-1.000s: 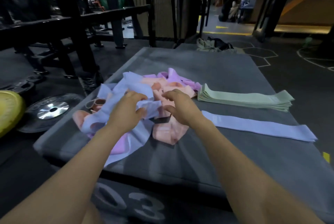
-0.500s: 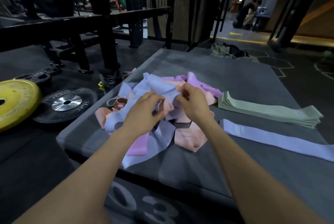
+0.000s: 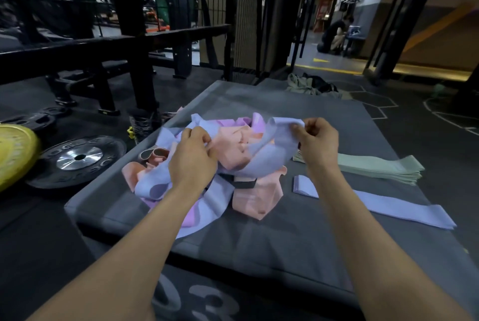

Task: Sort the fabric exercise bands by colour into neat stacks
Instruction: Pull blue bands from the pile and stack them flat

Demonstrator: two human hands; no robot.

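At mid-frame I see my right hand and left hand pinching one lavender fabric exercise band, stretched over the tangled pink-and-purple band pile on the grey mat.

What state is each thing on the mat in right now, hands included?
Left hand: grips the lavender band over the pile.
Right hand: pinches the same band's other end, lifted.
Lavender band: stretched between both hands, partly pulled free.
Mixed pile: tangled, unsorted pink, peach and lavender bands.
Green stack: neat, flat.
Flat lavender band: laid out alone, near end folded.
Mat: lying flat under everything.
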